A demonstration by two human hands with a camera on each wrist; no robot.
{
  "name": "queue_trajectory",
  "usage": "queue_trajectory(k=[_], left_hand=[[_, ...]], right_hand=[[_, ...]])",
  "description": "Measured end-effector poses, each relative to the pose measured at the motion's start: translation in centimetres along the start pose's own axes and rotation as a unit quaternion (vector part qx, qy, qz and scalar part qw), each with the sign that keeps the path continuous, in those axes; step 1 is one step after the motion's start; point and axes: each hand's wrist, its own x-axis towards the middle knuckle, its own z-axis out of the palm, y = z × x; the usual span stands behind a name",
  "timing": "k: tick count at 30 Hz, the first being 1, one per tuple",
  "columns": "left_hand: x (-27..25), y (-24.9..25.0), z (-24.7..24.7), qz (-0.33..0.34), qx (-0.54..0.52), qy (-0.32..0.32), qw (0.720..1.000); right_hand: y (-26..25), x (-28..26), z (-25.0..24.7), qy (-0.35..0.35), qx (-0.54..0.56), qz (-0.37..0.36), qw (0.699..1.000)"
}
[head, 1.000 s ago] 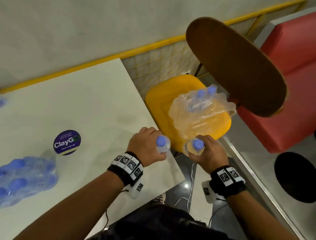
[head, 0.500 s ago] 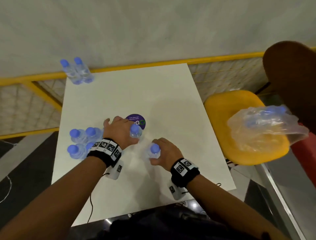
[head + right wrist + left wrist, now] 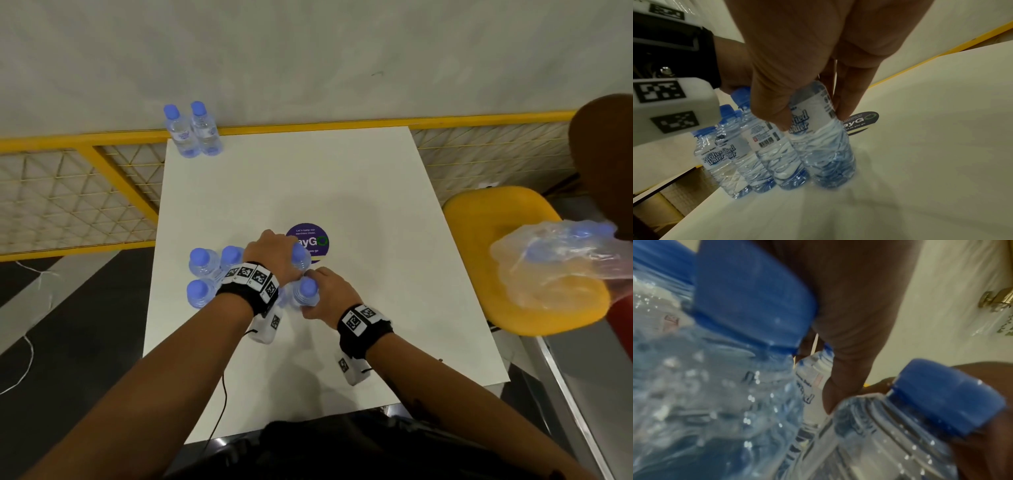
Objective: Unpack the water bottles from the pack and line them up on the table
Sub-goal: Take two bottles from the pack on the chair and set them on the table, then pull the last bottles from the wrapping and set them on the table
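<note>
Both arms are reaching over the white table (image 3: 342,178), the left hand (image 3: 270,257) curling fingers round one upright bottle (image 3: 300,257) beside the cluster (image 3: 209,274), the right hand (image 3: 332,294) pinching another bottle (image 3: 818,129) just beside it.

We see the white table (image 3: 342,178) from above, and we place everything against its round purple sticker (image 3: 308,241). Just left of the sticker our left hand (image 3: 274,255) grips a blue-capped bottle (image 3: 300,258) that overlaps the sticker's lower left edge. Just below it our right hand (image 3: 330,294) grips a second bottle (image 3: 306,291). Further left of the sticker stands a cluster of bottles (image 3: 205,277) by the table's left edge. Well beyond the sticker, at the far left corner, two bottles (image 3: 193,132) stand touching. Far right of the sticker, off the table, a torn plastic pack (image 3: 555,263) with bottles inside lies on a yellow chair (image 3: 496,212).
</note>
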Motion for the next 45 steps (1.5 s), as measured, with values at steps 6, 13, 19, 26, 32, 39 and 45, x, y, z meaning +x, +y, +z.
queue_trajectory(k=[6,13,19,26,32,39,45], left_hand=[[-0.1,-1.0,0.1,0.061,0.003,-0.008,0.998],[-0.2,-1.2,-0.5,0.058,-0.03,-0.037,0.997],[-0.4,-0.8,-0.9,0.043,-0.039,-0.049,0.997],[-0.9,-0.5,-1.5,0.034,-0.035,-0.049,0.998],[-2.1,4.5,-3.5,0.075,-0.039,0.098,0.992],[-0.6,20.4,-0.5,0.225,-0.11,-0.002,0.968],[1.1,35.9,5.9,0.317,-0.1,-0.125,0.935]], right_hand=[[0.0,0.1,0.5,0.01,0.014,0.025,1.0],[-0.5,0.5,0.3,0.031,0.036,0.02,0.999],[-0.9,0.3,0.2,0.017,0.045,0.012,0.999],[-0.3,-0.5,-1.1,-0.003,0.054,0.013,0.998],[6.5,-4.0,-4.0,0.061,0.137,0.053,0.987],[20.6,-11.9,-12.6,0.192,0.161,0.172,0.953],[33.3,-19.4,-19.5,0.293,0.177,0.309,0.887]])
